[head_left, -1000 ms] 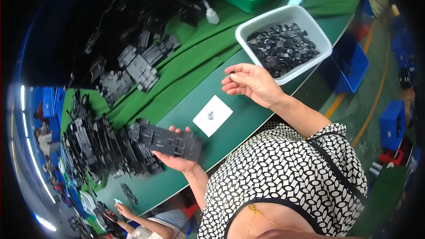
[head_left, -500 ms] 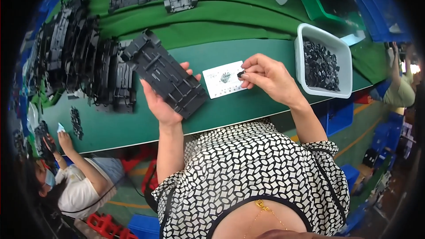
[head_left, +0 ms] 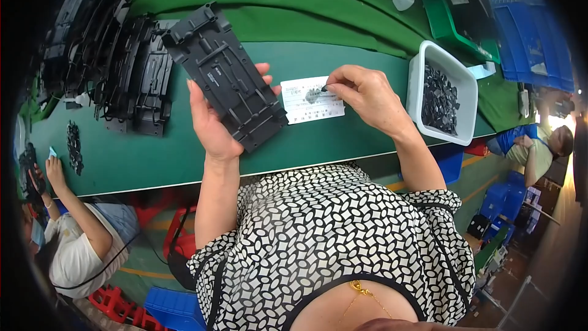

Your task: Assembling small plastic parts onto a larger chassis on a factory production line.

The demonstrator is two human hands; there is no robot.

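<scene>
My left hand (head_left: 211,124) is wrapped round a long black plastic chassis plate (head_left: 223,73), moulded with ribs and small posts, which it holds tilted above the table. In my right hand (head_left: 373,98) a small black part (head_left: 325,88) is pinched between thumb and fingertips. The part is too small for me to tell its kind. Below it lies a white printed card (head_left: 315,114) with a grey smear (head_left: 312,95) on it, and the pinched fingertips are right at that smear.
To the right stands a white plastic bin (head_left: 415,95) of small black parts (head_left: 440,95). More black chassis plates (head_left: 144,76) are stacked at left. Green cloth (head_left: 318,21) covers the table's far side, with a squeeze bottle (head_left: 405,2) on it. A co-worker (head_left: 92,227) sits at lower left.
My right hand has brought the small black part leftward over the card, to the grey smear. My left hand still holds the chassis plate. The whole view has shifted somewhat.
</scene>
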